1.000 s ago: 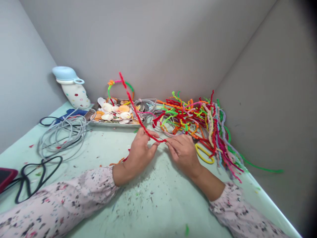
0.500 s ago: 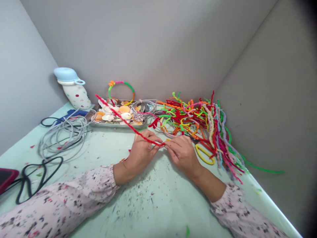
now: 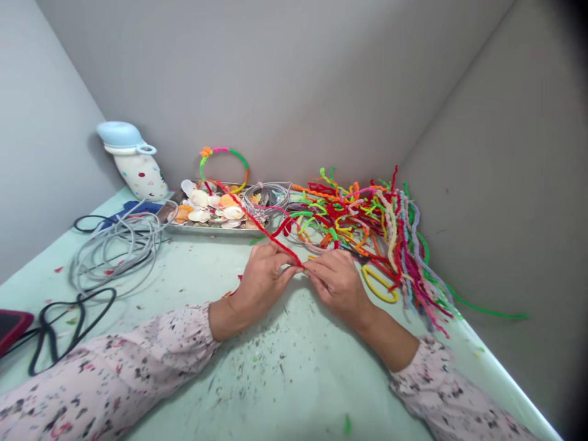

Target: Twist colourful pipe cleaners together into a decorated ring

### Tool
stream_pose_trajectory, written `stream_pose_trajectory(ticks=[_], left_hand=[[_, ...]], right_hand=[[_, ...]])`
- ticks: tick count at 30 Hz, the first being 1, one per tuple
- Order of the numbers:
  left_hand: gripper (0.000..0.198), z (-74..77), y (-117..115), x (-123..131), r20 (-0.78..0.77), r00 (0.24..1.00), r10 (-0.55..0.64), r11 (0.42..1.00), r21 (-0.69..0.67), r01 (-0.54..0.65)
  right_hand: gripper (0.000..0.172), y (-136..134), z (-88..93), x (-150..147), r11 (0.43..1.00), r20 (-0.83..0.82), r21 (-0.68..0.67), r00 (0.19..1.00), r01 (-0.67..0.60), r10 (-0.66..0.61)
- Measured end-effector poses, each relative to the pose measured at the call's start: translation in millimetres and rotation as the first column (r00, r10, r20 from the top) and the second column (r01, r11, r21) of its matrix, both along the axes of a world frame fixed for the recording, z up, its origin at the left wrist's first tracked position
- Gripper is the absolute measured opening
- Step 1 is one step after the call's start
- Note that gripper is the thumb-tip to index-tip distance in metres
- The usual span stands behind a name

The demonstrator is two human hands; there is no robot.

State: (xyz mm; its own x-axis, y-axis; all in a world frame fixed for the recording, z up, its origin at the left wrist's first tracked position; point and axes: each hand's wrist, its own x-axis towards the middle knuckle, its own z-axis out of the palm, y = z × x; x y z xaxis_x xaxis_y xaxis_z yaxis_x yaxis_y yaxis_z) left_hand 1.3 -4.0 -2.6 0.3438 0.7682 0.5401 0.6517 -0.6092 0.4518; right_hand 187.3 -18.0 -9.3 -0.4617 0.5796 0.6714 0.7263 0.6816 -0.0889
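A fuzzy red pipe cleaner [image 3: 257, 223] slants up and to the left from my fingertips, its far end crossing in front of the shell tray. Thumb and fingers of my left hand [image 3: 261, 278] pinch it close to its lower end. My right hand [image 3: 340, 286] meets the left fingertip to fingertip, closed on the same end of the pipe cleaner. What lies right between the fingertips is mostly hidden. Both hands are held over the middle of the table, in front of a heap of coloured pipe cleaners [image 3: 353, 211].
A metal tray [image 3: 215, 231] of seashells [image 3: 199, 199] stands at the back, with a multicoloured pipe cleaner ring [image 3: 239, 158]. Left of it are a blue-lidded bottle [image 3: 138, 171], grey cable [image 3: 117, 257] and black cord [image 3: 82, 324]. Yellow scissor handles [image 3: 380, 285] lie beside the heap.
The free length of the red pipe cleaner has swung to the right and now stands steeper. Both hands keep their pinch in nearly the same place.
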Motion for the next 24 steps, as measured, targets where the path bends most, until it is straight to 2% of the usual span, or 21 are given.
stream_pose_trajectory(ticks=[5, 13, 19, 24], left_hand=[[0.016, 0.7, -1.2, -0.4, -0.001, 1.000, 0.006, 0.999, -0.049, -0.006], [0.014, 6.6, -4.1, 1.3, 0.138, 0.990, -0.015, 0.976, -0.211, 0.044], [0.016, 3.7, -1.8, 2.3, 0.129, 0.992, 0.009, 0.980, -0.199, 0.017], [0.018, 6.5, -5.2, 2.0, 0.140, 0.990, -0.022, 0.978, -0.202, 0.050]], right_hand=[[0.015, -0.4, 0.1, 0.5, 1.000, 0.017, 0.008, 1.000, -0.003, 0.003], [0.015, 0.1, -0.1, 0.6, 1.000, 0.007, 0.029, 1.000, -0.012, 0.012], [0.016, 0.8, -0.5, 1.4, 1.000, 0.009, 0.017, 1.000, 0.012, -0.013], [0.014, -0.4, 0.8, 0.3, 0.999, 0.009, 0.036, 1.000, -0.007, 0.007]])
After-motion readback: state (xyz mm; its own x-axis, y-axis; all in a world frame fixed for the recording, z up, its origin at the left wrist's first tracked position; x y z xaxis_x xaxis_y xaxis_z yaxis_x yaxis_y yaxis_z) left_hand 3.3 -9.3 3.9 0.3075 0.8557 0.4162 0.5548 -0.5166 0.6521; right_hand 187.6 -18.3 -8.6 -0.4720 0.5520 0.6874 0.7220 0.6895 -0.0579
